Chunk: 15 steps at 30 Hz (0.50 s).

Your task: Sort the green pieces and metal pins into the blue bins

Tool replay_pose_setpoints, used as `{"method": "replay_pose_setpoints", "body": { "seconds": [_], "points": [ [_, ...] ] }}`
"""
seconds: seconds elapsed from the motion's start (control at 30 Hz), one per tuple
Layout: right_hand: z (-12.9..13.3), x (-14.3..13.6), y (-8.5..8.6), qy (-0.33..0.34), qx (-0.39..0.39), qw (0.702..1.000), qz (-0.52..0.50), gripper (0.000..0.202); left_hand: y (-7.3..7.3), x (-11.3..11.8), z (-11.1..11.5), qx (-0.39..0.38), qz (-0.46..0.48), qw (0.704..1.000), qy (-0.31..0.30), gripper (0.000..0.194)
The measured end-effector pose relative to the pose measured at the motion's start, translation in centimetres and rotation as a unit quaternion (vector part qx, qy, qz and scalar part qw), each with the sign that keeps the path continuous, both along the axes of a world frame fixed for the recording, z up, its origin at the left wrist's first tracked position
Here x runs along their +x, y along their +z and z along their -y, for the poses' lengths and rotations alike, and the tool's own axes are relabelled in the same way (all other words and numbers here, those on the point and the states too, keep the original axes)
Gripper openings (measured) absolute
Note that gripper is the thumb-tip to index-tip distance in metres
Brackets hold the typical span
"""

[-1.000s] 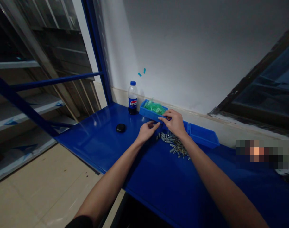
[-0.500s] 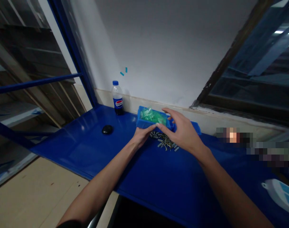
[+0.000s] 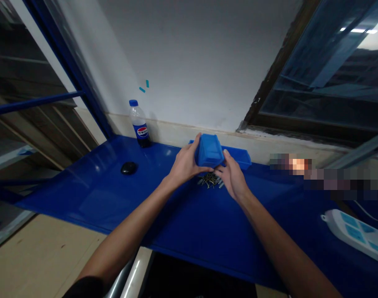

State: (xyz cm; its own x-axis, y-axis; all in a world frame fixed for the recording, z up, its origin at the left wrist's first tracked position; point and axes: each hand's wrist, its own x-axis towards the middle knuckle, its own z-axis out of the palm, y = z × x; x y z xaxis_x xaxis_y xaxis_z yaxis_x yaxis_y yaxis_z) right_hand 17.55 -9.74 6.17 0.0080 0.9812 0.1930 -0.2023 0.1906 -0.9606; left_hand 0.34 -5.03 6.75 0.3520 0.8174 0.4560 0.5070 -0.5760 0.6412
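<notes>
A small blue plastic bin is held between both hands above the blue table. Its outer faces are turned toward me, so the inside is hidden. My left hand grips its left side, thumb along the lower edge. At the lower right corner, my right hand has its thumb on the side and its fingers underneath. Just below lies a pile of screws and grey wall plugs, partly covered by the hands. Another blue bin stands behind, near the wall.
A cola bottle stands upright by the wall at the left, with a black rounded object in front of it. A white power strip lies at the right. A blurred patch covers something at the back right.
The bin has been tipped, so its green plastic contents no longer show and its outside faces me. My left hand moved up its side; my right hand lowered to its corner. The view shifted slightly.
</notes>
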Motion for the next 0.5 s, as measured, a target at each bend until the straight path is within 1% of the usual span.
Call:
{"method": "replay_pose_setpoints", "body": {
  "seconds": [0.03,0.1,0.17,0.2,0.27,0.37,0.5],
  "points": [
    [0.1,0.1,-0.6,-0.001,-0.032,0.997,-0.070,0.048,0.7,0.5,0.1,0.013,-0.070,0.997,0.015,0.127],
    [0.3,0.1,-1.7,-0.012,-0.073,0.982,-0.171,0.045,1.8,1.7,0.2,0.019,-0.190,0.981,0.037,0.128],
    [0.3,0.3,-2.6,-0.027,-0.096,0.968,-0.231,0.042,2.6,3.0,0.2,0.019,-0.279,0.959,0.047,0.128],
    [0.2,0.4,-3.0,-0.035,-0.106,0.962,-0.251,0.040,2.8,3.6,0.2,0.019,-0.307,0.950,0.047,0.128],
    [0.1,0.8,-3.6,-0.049,-0.122,0.953,-0.272,0.037,3.0,4.5,-0.1,0.012,-0.343,0.939,0.037,0.127],
    [-0.3,1.3,-4.4,-0.075,-0.136,0.950,-0.271,0.034,2.8,5.3,-0.8,0.003,-0.370,0.929,0.011,0.128],
    [-1.0,2.1,-5.8,-0.119,-0.148,0.959,-0.211,0.032,2.0,5.4,-1.6,-0.010,-0.384,0.923,-0.007,0.131]
  ]
}}
